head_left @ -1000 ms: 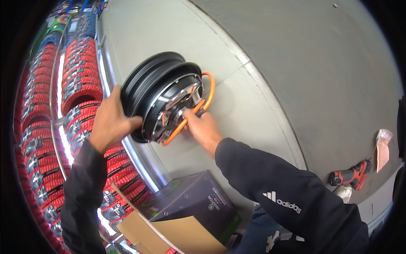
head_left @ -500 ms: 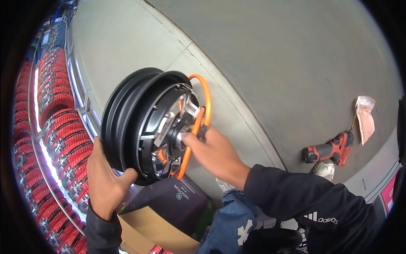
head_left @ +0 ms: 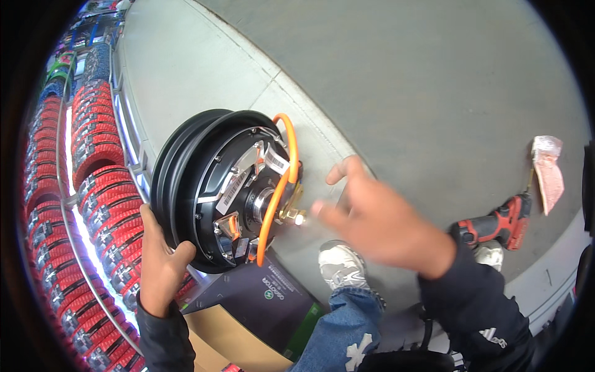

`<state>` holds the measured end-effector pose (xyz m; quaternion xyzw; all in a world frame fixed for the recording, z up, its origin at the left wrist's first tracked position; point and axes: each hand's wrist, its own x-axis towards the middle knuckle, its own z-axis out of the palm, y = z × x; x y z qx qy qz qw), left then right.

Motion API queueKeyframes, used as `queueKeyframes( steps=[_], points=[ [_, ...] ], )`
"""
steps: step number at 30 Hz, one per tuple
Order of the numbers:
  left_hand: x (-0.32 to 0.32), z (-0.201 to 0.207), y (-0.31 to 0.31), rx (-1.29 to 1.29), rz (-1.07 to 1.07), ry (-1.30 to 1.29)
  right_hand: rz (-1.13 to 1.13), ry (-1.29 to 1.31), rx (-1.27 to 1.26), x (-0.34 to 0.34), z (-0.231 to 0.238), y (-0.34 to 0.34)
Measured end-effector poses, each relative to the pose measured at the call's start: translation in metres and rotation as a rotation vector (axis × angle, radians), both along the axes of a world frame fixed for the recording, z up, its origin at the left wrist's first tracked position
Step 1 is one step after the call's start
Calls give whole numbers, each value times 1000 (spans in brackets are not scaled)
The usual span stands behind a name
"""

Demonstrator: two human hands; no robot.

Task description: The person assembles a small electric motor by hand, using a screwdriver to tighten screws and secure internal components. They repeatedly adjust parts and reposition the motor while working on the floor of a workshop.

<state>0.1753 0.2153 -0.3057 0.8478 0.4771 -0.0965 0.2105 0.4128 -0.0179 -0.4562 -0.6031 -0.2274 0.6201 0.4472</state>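
Observation:
A black hub motor wheel (head_left: 192,180) is tilted in front of me, its side cover facing right. My left hand (head_left: 162,270) grips the rim at its lower left, thumb on the near edge and the fingers mostly hidden behind. A thick orange cable (head_left: 292,146) loops out past the cover. A brass-coloured nut (head_left: 297,217) sits on the axle end, and labels are stuck on the cover. Just right of the axle, my right hand (head_left: 384,223) is apart from the wheel, blurred, with thumb and forefinger spread and nothing visible between them.
Below the wheel stands an open dark cardboard box (head_left: 248,304) with tan flaps. Racks of red-wrapped tyres (head_left: 105,211) line the left. A red and black cordless drill (head_left: 489,228) lies at the right, beside a pinkish plastic packet (head_left: 548,177). My shoe (head_left: 343,265) rests on the floor.
My right hand has let go of the axle and cable and moved right, baring the axle nut. My left hand still holds the rim.

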Motion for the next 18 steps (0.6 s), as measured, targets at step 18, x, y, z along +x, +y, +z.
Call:
queueKeyframes(
  steps=[18],
  points=[
    [41,-2,-26,364,-220,131,-645,348,522,21,-18,50]
  ],
)
